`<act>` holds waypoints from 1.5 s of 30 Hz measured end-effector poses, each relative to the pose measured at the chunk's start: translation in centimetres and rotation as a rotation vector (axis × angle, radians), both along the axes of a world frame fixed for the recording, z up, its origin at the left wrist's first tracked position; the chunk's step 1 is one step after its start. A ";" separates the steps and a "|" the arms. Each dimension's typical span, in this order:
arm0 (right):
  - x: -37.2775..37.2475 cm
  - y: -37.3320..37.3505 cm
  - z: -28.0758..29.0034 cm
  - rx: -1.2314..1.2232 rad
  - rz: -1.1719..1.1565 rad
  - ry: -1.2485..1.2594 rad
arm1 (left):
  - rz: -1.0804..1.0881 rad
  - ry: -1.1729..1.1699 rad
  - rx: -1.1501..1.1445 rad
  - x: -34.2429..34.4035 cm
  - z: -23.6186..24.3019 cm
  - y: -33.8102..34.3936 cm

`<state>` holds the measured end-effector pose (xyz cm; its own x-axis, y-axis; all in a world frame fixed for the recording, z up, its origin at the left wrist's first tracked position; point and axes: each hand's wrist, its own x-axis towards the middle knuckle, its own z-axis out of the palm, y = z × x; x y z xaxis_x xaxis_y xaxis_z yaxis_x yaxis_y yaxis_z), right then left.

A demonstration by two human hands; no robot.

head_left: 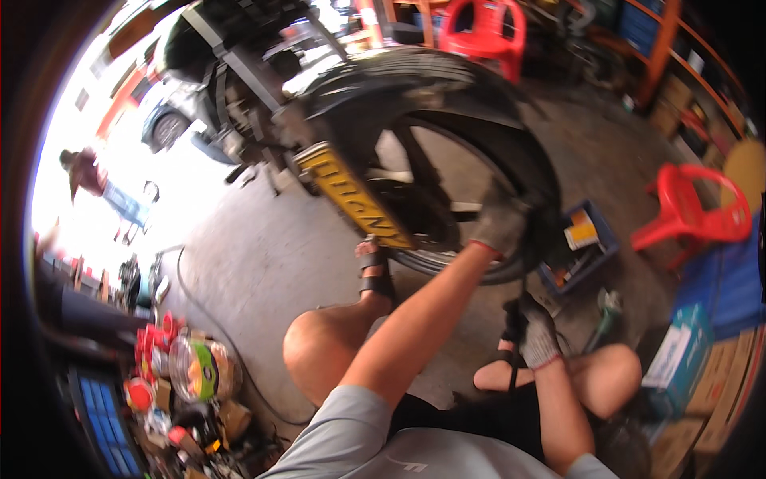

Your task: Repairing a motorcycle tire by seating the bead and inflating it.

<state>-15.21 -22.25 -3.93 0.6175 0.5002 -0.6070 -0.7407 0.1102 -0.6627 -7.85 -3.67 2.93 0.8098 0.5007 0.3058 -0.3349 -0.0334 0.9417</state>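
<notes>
In the head view, a motorbike's rear wheel [415,160] with black tyre and rims stands in front of me, a yellow number plate [351,195] on the mudguard beside it. My left hand [499,223], in a grey knit glove, reaches to the right lower side of the tyre; its fingers are blurred against the dark rubber. Lower right, my right hand [536,335], also gloved, grips a dark strip-like piece [520,311] hanging down from near the tyre; I cannot make out what it is. My bare legs are bent either side, in dark sandals.
A blue crate [606,259] of items is right of the wheel. Red plastic chairs [682,207] stand right and behind. Cartons [722,367] are at the right. Piled parts and containers [179,363] lie at the left, near a hose [231,343]. A person [104,184] is in the bright opening.
</notes>
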 end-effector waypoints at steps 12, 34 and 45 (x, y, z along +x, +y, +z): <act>-3.4 6.7 -6.1 0.323 -0.194 -0.111 | 0.027 0.004 0.072 0.4 0.8 -0.4; -3.4 18.2 -8.2 0.953 -0.569 0.388 | 0.009 0.059 -0.036 1.5 0.7 0.4; -1.8 17.7 -4.8 0.855 -0.697 0.564 | 0.141 0.136 -0.014 1.5 3.6 1.7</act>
